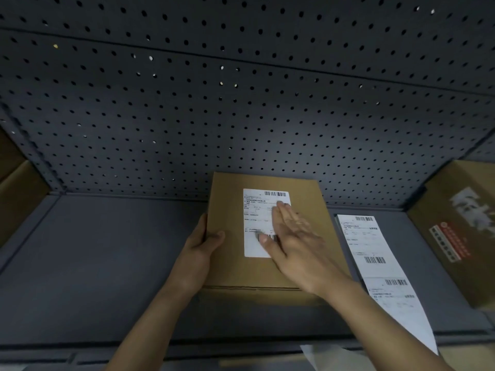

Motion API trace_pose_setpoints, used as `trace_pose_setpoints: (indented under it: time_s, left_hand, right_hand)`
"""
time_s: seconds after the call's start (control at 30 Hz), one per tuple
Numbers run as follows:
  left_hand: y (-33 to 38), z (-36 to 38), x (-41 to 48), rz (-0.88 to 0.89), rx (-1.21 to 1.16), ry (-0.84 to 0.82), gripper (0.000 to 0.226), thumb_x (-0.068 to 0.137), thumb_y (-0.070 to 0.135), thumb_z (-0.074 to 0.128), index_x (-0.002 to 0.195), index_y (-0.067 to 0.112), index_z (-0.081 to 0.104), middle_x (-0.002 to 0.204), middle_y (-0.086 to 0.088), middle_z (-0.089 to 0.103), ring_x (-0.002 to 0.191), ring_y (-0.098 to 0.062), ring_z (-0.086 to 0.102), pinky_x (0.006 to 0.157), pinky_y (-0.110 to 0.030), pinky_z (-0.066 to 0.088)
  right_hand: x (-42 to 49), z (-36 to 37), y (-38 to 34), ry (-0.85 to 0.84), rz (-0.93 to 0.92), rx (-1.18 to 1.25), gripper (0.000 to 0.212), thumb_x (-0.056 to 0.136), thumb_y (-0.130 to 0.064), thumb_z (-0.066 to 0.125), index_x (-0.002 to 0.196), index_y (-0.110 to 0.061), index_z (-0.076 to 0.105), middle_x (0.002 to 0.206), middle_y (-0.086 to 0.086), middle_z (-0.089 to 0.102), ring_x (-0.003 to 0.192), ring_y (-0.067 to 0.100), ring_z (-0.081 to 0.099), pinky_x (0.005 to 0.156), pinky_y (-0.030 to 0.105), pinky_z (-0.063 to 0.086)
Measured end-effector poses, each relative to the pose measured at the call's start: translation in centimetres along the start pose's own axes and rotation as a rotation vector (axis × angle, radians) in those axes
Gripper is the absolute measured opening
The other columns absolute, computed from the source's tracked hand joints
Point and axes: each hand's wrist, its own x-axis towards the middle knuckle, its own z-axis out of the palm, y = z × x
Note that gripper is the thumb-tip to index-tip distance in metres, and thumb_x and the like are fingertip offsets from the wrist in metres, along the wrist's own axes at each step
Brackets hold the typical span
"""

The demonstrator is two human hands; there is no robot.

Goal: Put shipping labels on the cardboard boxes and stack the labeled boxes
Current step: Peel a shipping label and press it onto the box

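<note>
The left hand [199, 247] clamps the 9 o'clock edge of the cardboard box [230, 271], thumb on top. The box lies on the grey bench [107, 263], at 6 o'clock in view. The right hand [292, 236], fingers straight, presses flat on the shipping label [255, 218] atop it. At the box's 3 o'clock lies a label strip [375, 253], then a printed carton [460, 223].

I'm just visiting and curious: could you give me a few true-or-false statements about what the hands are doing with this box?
1. The right hand lies flat on the white label on the cardboard box. True.
2. The left hand hovers clear of the box. False: it grips the box's left edge.
3. A strip of labels lies right of the box. True.
4. The back wall is plain wood. False: it is a dark pegboard.
</note>
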Motion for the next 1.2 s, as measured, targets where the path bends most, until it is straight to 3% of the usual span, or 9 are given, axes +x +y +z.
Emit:
trace_pose_setpoints:
  time_s: [0.23, 0.4, 0.5, 0.6, 0.7, 0.8, 1.03, 1.13, 1.2]
  left_hand:
    - [0.0, -0.1, -0.1, 0.006, 0.002, -0.022, 0.049, 0.098, 0.024, 0.053, 0.144, 0.036, 0.041, 0.123, 0.020, 0.062, 0.111, 0.000, 0.060, 0.091, -0.020, 0.045]
    - [0.0, -0.1, 0.0, 0.010, -0.011, -0.037, 0.055, 0.098, 0.024, 0.054, 0.150, 0.032, 0.035, 0.130, 0.016, 0.060, 0.115, -0.002, 0.058, 0.095, -0.021, 0.044]
    - [-0.2, -0.2, 0.2, 0.023, -0.013, -0.016, 0.054, 0.098, 0.024, 0.054, 0.148, 0.035, 0.037, 0.122, 0.023, 0.061, 0.111, 0.001, 0.060, 0.094, -0.020, 0.044]
    - [-0.3, -0.2, 0.2, 0.032, -0.010, -0.020, 0.050, 0.098, 0.024, 0.054, 0.144, 0.039, 0.041, 0.118, 0.025, 0.065, 0.105, 0.004, 0.064, 0.090, -0.020, 0.047]
    - [-0.4, -0.3, 0.2, 0.032, -0.001, -0.028, 0.045, 0.099, 0.023, 0.053, 0.137, 0.044, 0.042, 0.115, 0.028, 0.064, 0.100, 0.009, 0.064, 0.081, -0.013, 0.048]
    - [-0.5, -0.4, 0.4, 0.031, 0.011, -0.043, 0.046, 0.100, 0.024, 0.051, 0.140, 0.044, 0.041, 0.124, 0.023, 0.062, 0.106, 0.008, 0.062, 0.089, -0.017, 0.047]
    - [-0.8, -0.6, 0.7, 0.035, 0.057, -0.061, 0.054, 0.100, 0.028, 0.050, 0.150, 0.040, 0.032, 0.138, 0.019, 0.054, 0.119, 0.004, 0.055, 0.100, -0.020, 0.042]
    - [-0.8, -0.2, 0.6, 0.038, 0.031, -0.017, 0.053, 0.100, 0.024, 0.051, 0.149, 0.036, 0.034, 0.130, 0.022, 0.057, 0.109, 0.011, 0.057, 0.086, -0.006, 0.045]
    - [-0.6, 0.1, 0.3, 0.032, 0.015, -0.003, 0.054, 0.100, 0.023, 0.052, 0.150, 0.032, 0.033, 0.129, 0.020, 0.057, 0.108, 0.011, 0.056, 0.081, -0.004, 0.046]
  right_hand:
    - [3.3, -2.3, 3.3, -0.029, 0.227, -0.100, 0.090, 0.094, -0.072, 0.001, 0.157, -0.008, -0.007, 0.167, 0.008, -0.010, 0.153, 0.019, -0.013, 0.125, 0.040, -0.003]
    - [1.4, -2.1, 1.5, 0.211, 0.040, -0.061, 0.073, 0.104, -0.057, 0.012, 0.159, -0.008, 0.011, 0.167, 0.007, 0.006, 0.154, 0.018, -0.003, 0.124, 0.034, -0.006]
    - [1.3, -1.1, -0.3, 0.179, -0.058, -0.070, 0.060, 0.108, -0.042, 0.014, 0.159, -0.011, 0.014, 0.167, 0.009, 0.010, 0.154, 0.018, 0.000, 0.124, 0.032, -0.004]
    - [2.4, 0.5, -1.5, 0.120, -0.059, -0.096, 0.060, 0.106, -0.040, 0.009, 0.159, -0.010, 0.011, 0.167, 0.011, 0.005, 0.154, 0.020, -0.002, 0.126, 0.039, 0.000]
    - [3.8, 0.5, -2.1, 0.074, -0.037, -0.076, 0.060, 0.108, -0.041, 0.012, 0.159, -0.010, 0.002, 0.167, 0.008, -0.004, 0.154, 0.021, -0.010, 0.125, 0.039, -0.005]
    - [4.9, 0.4, -2.8, 0.055, -0.015, -0.055, 0.061, 0.107, -0.042, 0.011, 0.158, -0.011, -0.003, 0.167, 0.007, -0.008, 0.153, 0.022, -0.014, 0.123, 0.035, -0.011]
    - [7.9, 0.4, -3.9, 0.066, 0.028, -0.035, 0.061, 0.107, -0.039, 0.013, 0.158, -0.009, -0.001, 0.168, 0.007, -0.005, 0.153, 0.025, -0.012, 0.124, 0.040, -0.007]
    - [7.9, 0.3, -4.0, 0.057, 0.016, -0.035, 0.060, 0.107, -0.039, 0.012, 0.158, -0.010, -0.001, 0.167, 0.006, -0.007, 0.153, 0.024, -0.013, 0.124, 0.040, -0.007]
    - [7.2, 0.5, -4.2, 0.075, -0.015, -0.038, 0.060, 0.107, -0.039, 0.013, 0.159, -0.010, 0.001, 0.168, 0.006, -0.004, 0.153, 0.023, -0.011, 0.124, 0.039, -0.007]
